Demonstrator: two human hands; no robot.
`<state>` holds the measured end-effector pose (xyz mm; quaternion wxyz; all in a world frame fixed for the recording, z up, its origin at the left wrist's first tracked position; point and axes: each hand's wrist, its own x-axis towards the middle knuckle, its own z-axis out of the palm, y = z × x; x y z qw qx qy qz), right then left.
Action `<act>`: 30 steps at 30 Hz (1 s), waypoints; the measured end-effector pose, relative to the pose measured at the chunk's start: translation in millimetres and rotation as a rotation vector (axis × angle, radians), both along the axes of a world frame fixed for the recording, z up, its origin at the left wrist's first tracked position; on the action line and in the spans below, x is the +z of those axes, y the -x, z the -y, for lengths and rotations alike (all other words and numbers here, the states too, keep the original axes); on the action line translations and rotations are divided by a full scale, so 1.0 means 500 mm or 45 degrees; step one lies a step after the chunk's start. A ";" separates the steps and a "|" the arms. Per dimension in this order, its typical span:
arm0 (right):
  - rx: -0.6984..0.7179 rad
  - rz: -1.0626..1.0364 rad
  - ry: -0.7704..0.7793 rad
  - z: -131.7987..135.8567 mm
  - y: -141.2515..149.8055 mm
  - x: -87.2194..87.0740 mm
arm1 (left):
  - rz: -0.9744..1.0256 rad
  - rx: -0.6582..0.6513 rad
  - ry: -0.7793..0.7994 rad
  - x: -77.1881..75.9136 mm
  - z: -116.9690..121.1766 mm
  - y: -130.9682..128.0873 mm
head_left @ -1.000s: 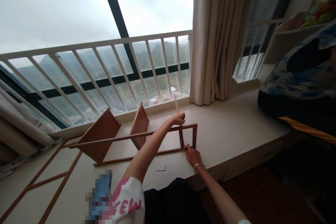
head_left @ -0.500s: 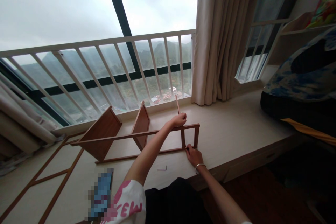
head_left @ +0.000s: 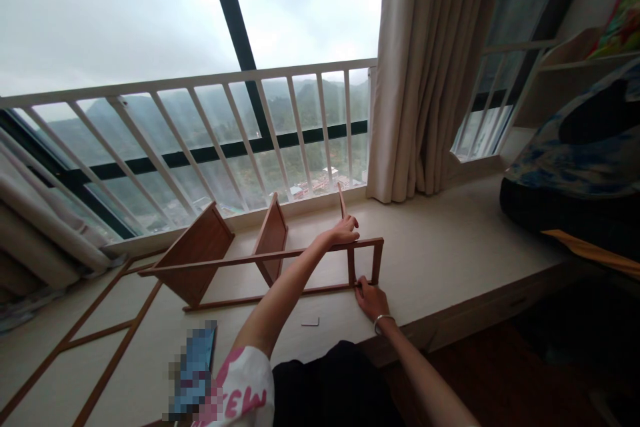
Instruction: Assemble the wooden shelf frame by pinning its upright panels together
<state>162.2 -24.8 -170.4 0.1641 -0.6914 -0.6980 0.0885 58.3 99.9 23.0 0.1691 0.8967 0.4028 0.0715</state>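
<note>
A brown wooden rack frame stands on its side on the pale window platform, with two slanted shelf boards fixed in it. My left hand rests at the frame's top rail near its right end, fingers closed on a thin wooden stick that points upward. My right hand, with a bracelet at the wrist, presses on the frame's bottom rail beside the short right upright, fingers curled on the wood.
A second flat wooden frame lies at the left. A small metal key and a blurred blue object lie near me. The white railing, a curtain and a seated person's patterned clothing border the platform.
Both hands stay at the frame's right end. The left hand's fingers have stretched slightly along the top rail, and the stick leans a little more.
</note>
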 end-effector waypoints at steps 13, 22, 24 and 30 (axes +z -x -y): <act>-0.009 -0.007 -0.015 -0.001 0.002 -0.002 | -0.112 -0.066 -0.049 -0.017 -0.005 0.010; 0.007 -0.018 -0.061 -0.006 0.000 -0.019 | -0.012 0.014 0.039 -0.007 0.027 0.019; 0.008 -0.017 -0.070 -0.006 0.000 -0.019 | 0.000 0.019 0.022 -0.004 0.033 0.019; 0.003 -0.035 -0.049 -0.005 0.002 -0.019 | 0.020 0.016 -0.029 0.000 0.039 0.019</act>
